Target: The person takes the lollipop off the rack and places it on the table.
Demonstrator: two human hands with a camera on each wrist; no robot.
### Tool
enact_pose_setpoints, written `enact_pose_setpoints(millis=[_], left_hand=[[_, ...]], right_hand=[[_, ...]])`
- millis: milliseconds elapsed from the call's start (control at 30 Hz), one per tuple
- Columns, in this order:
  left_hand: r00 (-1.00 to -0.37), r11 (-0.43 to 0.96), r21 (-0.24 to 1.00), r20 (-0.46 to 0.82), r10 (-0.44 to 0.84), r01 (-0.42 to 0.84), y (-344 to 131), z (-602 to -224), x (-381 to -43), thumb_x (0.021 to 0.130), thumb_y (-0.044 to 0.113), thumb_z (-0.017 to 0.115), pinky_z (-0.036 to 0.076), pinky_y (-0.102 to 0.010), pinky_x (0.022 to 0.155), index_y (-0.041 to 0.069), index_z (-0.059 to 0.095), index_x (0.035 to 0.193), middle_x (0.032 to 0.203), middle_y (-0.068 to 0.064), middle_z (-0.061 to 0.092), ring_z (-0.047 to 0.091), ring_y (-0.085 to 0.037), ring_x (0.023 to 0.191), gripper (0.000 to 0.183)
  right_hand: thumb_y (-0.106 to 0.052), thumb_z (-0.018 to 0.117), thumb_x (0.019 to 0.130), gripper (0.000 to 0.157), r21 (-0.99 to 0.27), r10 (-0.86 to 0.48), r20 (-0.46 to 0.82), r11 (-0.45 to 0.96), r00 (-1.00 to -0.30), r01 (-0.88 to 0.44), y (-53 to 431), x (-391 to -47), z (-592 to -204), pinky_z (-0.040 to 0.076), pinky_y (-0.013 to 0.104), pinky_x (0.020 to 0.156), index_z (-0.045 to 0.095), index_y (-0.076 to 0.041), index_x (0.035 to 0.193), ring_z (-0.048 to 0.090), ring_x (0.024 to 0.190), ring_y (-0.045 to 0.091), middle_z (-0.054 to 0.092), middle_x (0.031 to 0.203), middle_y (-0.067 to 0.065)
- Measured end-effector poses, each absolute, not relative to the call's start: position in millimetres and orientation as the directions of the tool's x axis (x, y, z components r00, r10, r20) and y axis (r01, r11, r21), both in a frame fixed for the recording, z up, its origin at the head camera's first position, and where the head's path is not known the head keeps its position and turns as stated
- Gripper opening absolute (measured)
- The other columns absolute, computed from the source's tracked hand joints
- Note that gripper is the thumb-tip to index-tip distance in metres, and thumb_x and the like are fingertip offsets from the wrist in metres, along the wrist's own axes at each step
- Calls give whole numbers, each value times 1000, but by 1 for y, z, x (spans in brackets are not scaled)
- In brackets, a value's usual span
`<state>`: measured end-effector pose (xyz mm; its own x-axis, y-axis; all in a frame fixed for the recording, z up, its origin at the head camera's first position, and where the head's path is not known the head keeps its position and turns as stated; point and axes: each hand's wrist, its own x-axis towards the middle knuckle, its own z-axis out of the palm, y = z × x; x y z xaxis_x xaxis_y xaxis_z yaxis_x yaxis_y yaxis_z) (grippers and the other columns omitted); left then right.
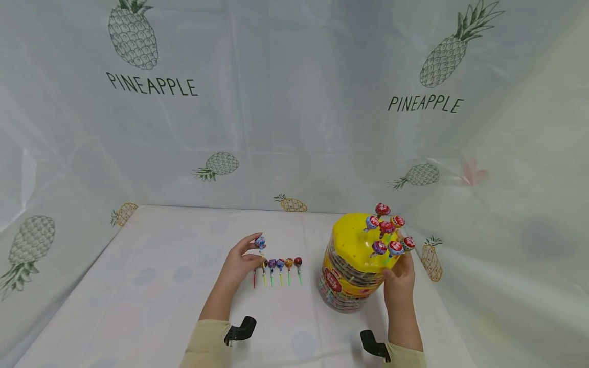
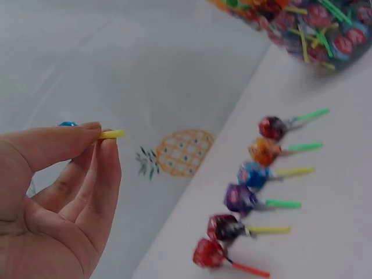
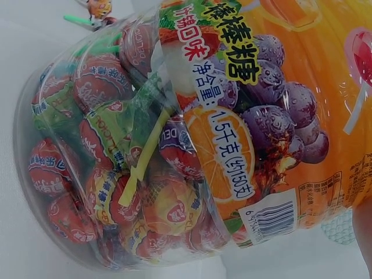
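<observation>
My left hand (image 1: 238, 264) pinches a blue-wrapped lollipop (image 1: 260, 242) above the table. In the left wrist view, its yellow stick (image 2: 114, 134) pokes out between thumb and finger, with most of the candy hidden behind the hand. Beside that hand, several lollipops (image 1: 280, 264) lie in a row, sticks toward me. At the right, my right hand (image 1: 401, 276) grips the side of a big clear lollipop jar (image 1: 332, 282) just under its yellow lid (image 1: 352, 237). Several wrapped lollipops (image 1: 386, 227) stand stuck in the lid's right half. Many more fill the jar, seen close in the right wrist view.
A white-covered table (image 1: 161, 286) carries everything. Behind it hangs a pale curtain (image 1: 294, 128) printed with pineapples. Black wrist camera mounts (image 1: 240, 329) jut inward from both sleeves.
</observation>
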<state>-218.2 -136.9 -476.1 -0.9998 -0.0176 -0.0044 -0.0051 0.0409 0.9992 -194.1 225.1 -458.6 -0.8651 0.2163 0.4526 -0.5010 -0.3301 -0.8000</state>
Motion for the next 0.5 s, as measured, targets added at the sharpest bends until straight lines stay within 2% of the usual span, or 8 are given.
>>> enact_pose_setpoints(millis=[267, 367, 500], left_hand=[[-997, 31, 997, -69, -46, -71, -156, -502, -215, 84, -14, 65, 57, -37, 75, 11, 51, 141, 120, -24, 56, 65, -41, 93, 64], [-991, 98, 989, -105, -80, -113, -162, -509, -216, 82, -12, 67, 57, -34, 72, 12, 52, 140, 122, -24, 57, 67, -35, 89, 64], [-983, 223, 962, -132, -128, -158, -169, -518, -216, 80, -9, 70, 55, -31, 67, 12, 55, 137, 122, -22, 58, 65, -22, 73, 63]], right_hand=[[-25, 67, 89, 69, -812, 217, 439, -320, -872, -488, 226, -195, -460, 36, 25, 106, 37, -13, 150, 33, 137, 24, 38, 149, 10], [-25, 66, 90, 69, -821, 216, 429, -312, -877, -478, 227, -195, -461, 36, 25, 106, 36, -14, 151, 33, 137, 24, 37, 150, 10], [-25, 66, 89, 70, -821, 213, 428, -316, -878, -476, 228, -196, -462, 36, 25, 106, 35, -14, 152, 33, 137, 24, 36, 151, 10]])
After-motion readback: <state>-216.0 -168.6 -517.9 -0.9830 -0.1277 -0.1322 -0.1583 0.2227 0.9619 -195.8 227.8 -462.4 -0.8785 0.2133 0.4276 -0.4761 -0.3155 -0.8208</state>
